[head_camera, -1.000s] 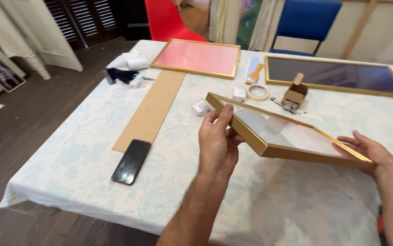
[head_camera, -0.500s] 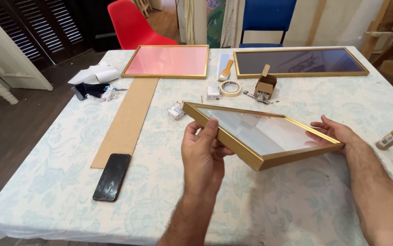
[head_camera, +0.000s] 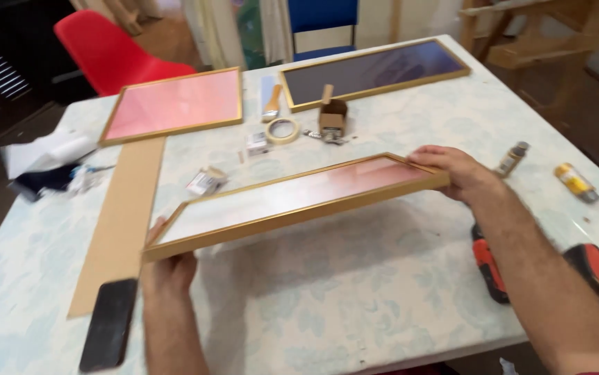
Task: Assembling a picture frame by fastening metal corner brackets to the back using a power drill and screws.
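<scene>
Gold picture frame (head_camera: 292, 205) gripped at both ends by left hand (head_camera: 169, 267) and right hand (head_camera: 455, 170).

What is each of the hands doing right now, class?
Left hand: closed on the near-left corner of the gold picture frame.
Right hand: closed on the frame's far-right end, held above the table.

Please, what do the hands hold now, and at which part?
Both hold the gold picture frame by its short ends: left hand under the near-left end, right hand on the far-right end.
</scene>
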